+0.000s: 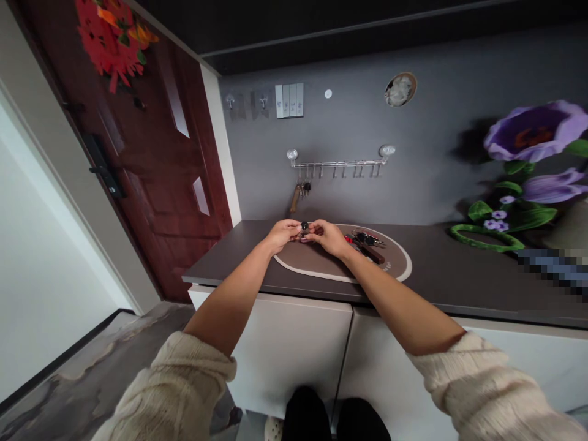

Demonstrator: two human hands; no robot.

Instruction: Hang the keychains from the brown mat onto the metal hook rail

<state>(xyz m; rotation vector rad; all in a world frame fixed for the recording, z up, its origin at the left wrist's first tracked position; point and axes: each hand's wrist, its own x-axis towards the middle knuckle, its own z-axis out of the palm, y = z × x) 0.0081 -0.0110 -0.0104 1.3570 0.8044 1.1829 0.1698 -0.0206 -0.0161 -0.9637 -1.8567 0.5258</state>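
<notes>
Both my hands meet over the left end of an oval brown mat on a dark countertop. My left hand and my right hand pinch a small dark key between their fingertips. More keys on a bunch, with red and dark parts, lie on the mat just right of my right hand. On the wall above, a chrome hook rail carries one hanging key with a wooden fob at its left end.
A dark red door with a black handle stands to the left. Purple artificial flowers sit at the right end of the counter. White cabinet fronts are below the counter. Light switches are on the grey wall.
</notes>
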